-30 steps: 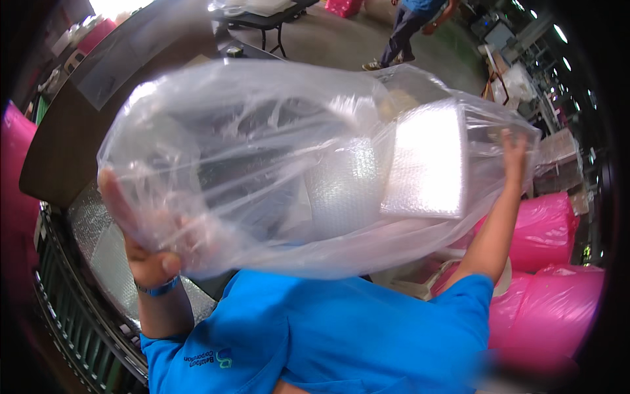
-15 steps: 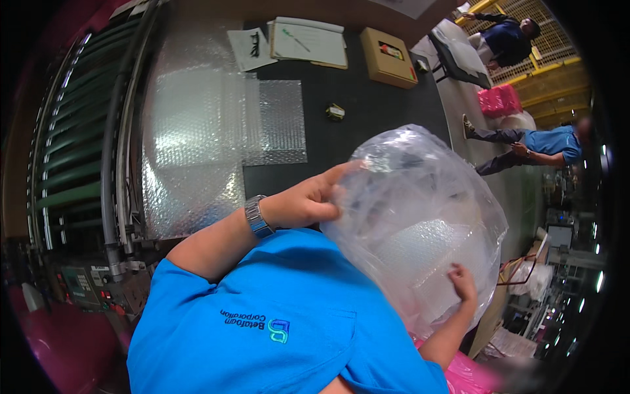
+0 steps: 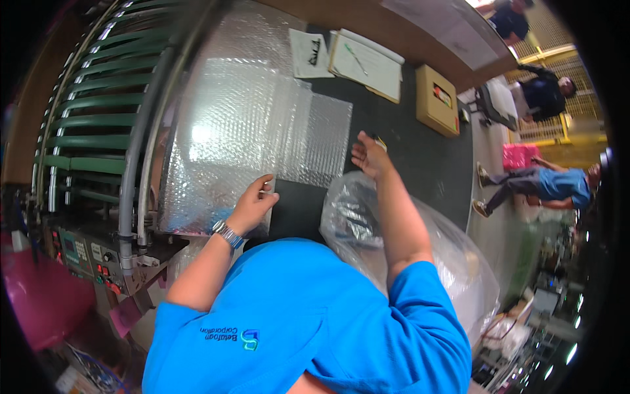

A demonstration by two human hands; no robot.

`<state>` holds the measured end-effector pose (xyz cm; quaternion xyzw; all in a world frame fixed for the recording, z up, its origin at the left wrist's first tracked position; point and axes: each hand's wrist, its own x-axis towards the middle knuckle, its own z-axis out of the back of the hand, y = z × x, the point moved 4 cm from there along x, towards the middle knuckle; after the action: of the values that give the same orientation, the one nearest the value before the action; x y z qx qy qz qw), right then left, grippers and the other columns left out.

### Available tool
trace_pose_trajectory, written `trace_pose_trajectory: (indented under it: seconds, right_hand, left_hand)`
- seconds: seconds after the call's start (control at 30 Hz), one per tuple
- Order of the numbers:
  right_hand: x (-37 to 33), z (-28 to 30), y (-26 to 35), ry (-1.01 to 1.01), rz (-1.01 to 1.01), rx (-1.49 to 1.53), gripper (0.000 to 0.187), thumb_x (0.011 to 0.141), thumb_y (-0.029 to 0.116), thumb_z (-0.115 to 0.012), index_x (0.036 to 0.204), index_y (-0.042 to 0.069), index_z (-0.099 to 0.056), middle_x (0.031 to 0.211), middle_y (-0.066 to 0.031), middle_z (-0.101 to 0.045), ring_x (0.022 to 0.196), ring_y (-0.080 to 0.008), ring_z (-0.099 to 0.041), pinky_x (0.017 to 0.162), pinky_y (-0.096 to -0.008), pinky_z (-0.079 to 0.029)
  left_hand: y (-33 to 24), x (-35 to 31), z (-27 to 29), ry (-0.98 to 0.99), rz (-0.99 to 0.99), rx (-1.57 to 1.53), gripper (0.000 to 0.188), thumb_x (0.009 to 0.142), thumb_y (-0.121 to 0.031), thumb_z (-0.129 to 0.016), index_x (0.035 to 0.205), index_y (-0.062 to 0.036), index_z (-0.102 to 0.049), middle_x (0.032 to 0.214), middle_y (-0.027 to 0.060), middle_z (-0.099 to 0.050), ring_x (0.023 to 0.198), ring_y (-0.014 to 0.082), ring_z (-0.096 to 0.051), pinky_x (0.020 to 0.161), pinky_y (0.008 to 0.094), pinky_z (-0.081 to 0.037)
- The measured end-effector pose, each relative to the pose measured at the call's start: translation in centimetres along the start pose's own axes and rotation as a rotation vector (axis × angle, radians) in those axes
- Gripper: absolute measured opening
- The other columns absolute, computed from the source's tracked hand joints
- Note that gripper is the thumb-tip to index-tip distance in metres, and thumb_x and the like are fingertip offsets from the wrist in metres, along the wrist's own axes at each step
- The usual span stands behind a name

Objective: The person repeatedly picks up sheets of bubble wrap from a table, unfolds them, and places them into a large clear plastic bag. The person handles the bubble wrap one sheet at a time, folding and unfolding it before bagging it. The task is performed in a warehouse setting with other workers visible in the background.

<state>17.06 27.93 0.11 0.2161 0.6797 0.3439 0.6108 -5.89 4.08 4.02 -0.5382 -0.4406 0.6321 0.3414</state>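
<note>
Bubble wrap bags point(image 3: 226, 108) lie in a large pile at the left of the dark tabletop. A smaller bubble wrap piece point(image 3: 321, 134) overlaps the pile's right side. My left hand point(image 3: 256, 202) is at the near edge of the pile, fingers apart and holding nothing visible. Past the smaller piece's right edge is my right hand point(image 3: 373, 156), with its fingers spread and empty. Under my right forearm, a big clear plastic bag point(image 3: 440, 236) sags at the table's near right side. Its contents are hard to make out from here.
A clipboard with papers and a green pen point(image 3: 367, 62), a printed sheet point(image 3: 310, 56) and a cardboard box point(image 3: 436, 102) stand along the back. Green rollers point(image 3: 98, 125) and a control panel point(image 3: 82, 256) are at left. Other people point(image 3: 558, 187) are at far right.
My left hand has let go of the clear bag and moved left to the bubble wrap. My right hand has come out of the bag and reached over the table. The bag has sunk lower.
</note>
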Motion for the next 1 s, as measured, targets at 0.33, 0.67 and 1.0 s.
trace_pose_trajectory:
  seconds: [0.33, 0.67, 1.0]
  right_hand:
    - [10.9, -3.6, -8.1, -0.102, -0.026, -0.055, 0.032, 0.079, 0.018, -0.055, 0.106, 0.003, -0.044, 0.093, -0.0116, -0.053, 0.079, -0.0226, -0.054, 0.069, -0.0372, -0.046]
    - [12.3, -2.1, -9.7, 0.111, 0.020, 0.000, 0.040, 0.082, 0.007, -0.049, 0.119, 0.004, -0.035, 0.112, -0.0121, -0.047, 0.098, -0.0225, -0.050, 0.078, -0.0370, -0.044]
    - [8.3, -6.0, -7.5, 0.244, -0.030, 0.139, 0.034, 0.082, 0.000, -0.040, 0.116, 0.008, -0.036, 0.104, -0.0105, -0.050, 0.089, -0.0227, -0.055, 0.075, -0.0370, -0.049]
  left_hand:
    - [-0.4, 0.8, 5.6, -0.372, 0.080, -0.025, 0.035, 0.079, -0.011, -0.054, 0.113, -0.0044, -0.049, 0.095, 0.0037, -0.052, 0.071, 0.0078, -0.046, 0.065, 0.0218, -0.041]
    - [-1.8, 3.2, 3.8, -0.296, 0.028, -0.031, 0.033, 0.080, -0.012, -0.054, 0.112, -0.0044, -0.050, 0.089, 0.0003, -0.051, 0.064, 0.0044, -0.044, 0.057, 0.0188, -0.038]
    - [-1.2, 2.0, 3.8, -0.318, 0.119, -0.155, 0.034, 0.081, -0.021, -0.055, 0.111, -0.0058, -0.051, 0.071, -0.0008, -0.051, 0.061, 0.0056, -0.046, 0.052, 0.0186, -0.037]
